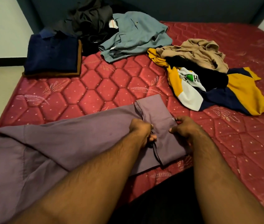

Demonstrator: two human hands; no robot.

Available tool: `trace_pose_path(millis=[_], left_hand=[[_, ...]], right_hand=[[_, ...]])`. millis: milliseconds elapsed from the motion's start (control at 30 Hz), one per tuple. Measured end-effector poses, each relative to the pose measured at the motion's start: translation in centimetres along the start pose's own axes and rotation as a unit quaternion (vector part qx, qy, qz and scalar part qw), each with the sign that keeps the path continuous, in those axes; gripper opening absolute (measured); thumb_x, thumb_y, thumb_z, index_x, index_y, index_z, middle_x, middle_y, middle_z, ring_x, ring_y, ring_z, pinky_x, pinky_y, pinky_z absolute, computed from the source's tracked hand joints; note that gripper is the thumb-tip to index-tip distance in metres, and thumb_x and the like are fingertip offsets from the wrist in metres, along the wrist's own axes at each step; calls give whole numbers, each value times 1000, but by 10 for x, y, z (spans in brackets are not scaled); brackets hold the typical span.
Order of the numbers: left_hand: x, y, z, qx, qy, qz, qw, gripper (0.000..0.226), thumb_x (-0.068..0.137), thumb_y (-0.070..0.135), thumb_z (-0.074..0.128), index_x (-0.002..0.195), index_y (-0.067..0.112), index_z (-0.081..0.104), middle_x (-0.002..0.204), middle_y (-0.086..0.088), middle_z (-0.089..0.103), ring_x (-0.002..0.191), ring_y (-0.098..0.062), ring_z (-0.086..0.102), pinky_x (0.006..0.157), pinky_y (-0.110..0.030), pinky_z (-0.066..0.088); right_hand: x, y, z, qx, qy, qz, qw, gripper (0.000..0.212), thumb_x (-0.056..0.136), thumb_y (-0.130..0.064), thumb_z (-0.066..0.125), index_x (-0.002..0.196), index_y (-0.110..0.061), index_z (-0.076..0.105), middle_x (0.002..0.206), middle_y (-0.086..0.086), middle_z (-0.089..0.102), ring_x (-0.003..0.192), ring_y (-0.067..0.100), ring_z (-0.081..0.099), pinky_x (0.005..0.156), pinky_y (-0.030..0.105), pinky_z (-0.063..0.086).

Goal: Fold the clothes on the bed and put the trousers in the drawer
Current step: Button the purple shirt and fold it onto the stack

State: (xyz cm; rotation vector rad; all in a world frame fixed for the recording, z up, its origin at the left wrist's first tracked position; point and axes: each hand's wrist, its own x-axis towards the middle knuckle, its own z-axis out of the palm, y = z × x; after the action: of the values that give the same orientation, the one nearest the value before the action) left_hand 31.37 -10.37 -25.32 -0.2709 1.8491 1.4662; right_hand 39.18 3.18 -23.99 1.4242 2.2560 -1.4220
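Purple trousers (66,143) lie across the near edge of the red quilted mattress (105,88), with the waistband end toward the right and the rest trailing off to the left. My left hand (141,131) grips the fabric at the fly, fingers curled into the cloth. My right hand (185,128) pinches the waistband edge beside the small metal button (173,119). Both hands sit close together over the waist part.
A folded navy shirt on a brown garment (52,55) sits at the far left. A black heap (89,21) and a grey-blue shirt (134,38) lie at the back. A beige hoodie (197,52) and a yellow, navy and white top (225,92) lie at the right.
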Motion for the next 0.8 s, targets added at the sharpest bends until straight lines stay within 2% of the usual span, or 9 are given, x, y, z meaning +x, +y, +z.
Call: trace_pose_path(millis=[200, 333, 400, 467, 533, 567, 633, 733, 800], left_hand=[[5, -19, 1, -36, 31, 53, 997, 27, 87, 9, 67, 74, 14, 44, 54, -11, 56, 32, -22, 54, 32, -19, 34], [2, -13, -10, -56, 63, 108, 991, 32, 83, 8, 73, 85, 21, 44, 70, -11, 60, 36, -22, 52, 36, -25, 42], [3, -14, -21, -44, 81, 153, 984, 35, 79, 4, 73, 86, 26, 47, 77, -11, 59, 39, -24, 53, 39, -33, 48], [4, -16, -35, -2, 91, 166, 982, 31, 76, 5, 72, 78, 28, 53, 67, -10, 61, 39, -24, 54, 40, -37, 51], [-7, -9, -44, -41, 1, 114, 993, 21, 87, 11, 69, 77, 23, 56, 60, -7, 56, 36, -18, 49, 37, -26, 45], [-18, -11, -75, -81, -49, 77, 992, 13, 94, 20, 64, 82, 20, 57, 65, -6, 55, 39, -16, 52, 38, -23, 44], [-26, -6, -84, -112, -160, 17, 981, 24, 102, 37, 46, 98, 19, 61, 82, -3, 61, 59, -19, 63, 51, -28, 52], [-24, -17, -134, -149, -190, -14, 970, 46, 100, 56, 32, 103, 23, 64, 86, 2, 69, 69, -19, 63, 65, -33, 52], [-24, -29, -172, -163, -183, -35, 969, 57, 95, 65, 33, 100, 21, 67, 82, 2, 71, 65, -17, 65, 67, -31, 52]], right_hand=[[4, 4, -3, 5, -13, 4, 1000, 52, 79, -5, 76, 128, -12, 59, 107, 10, 66, 91, 25, 62, 82, 34, 51], [-5, 1, -1, -3, -27, 15, 1000, 54, 69, -21, 86, 116, -12, 61, 108, 9, 68, 97, 29, 64, 91, 44, 52], [-12, -4, 2, 8, -32, -5, 999, 56, 68, -16, 86, 117, -11, 60, 108, 8, 68, 97, 28, 65, 92, 44, 52], [-24, -14, 8, 19, -32, -39, 999, 52, 72, -6, 81, 119, -11, 58, 106, 7, 68, 94, 26, 65, 87, 37, 53], [-37, -27, 11, 0, -12, -80, 997, 51, 72, -4, 78, 117, -15, 57, 104, 7, 67, 91, 25, 64, 80, 34, 52], [-55, -44, 37, -31, -12, -115, 993, 51, 71, -7, 78, 116, -17, 56, 104, 7, 67, 91, 26, 64, 80, 35, 52], [-71, -55, 51, -76, 5, -150, 986, 53, 70, -11, 75, 116, -23, 52, 103, 8, 66, 90, 27, 63, 80, 36, 53], [-113, -69, 120, -144, 1, -211, 967, 54, 76, -5, 61, 126, -23, 46, 107, 10, 63, 96, 30, 62, 78, 36, 51], [-145, -72, 170, -173, 17, -252, 952, 39, 83, -7, 55, 120, -16, 47, 112, 13, 58, 102, 33, 59, 78, 38, 45]])
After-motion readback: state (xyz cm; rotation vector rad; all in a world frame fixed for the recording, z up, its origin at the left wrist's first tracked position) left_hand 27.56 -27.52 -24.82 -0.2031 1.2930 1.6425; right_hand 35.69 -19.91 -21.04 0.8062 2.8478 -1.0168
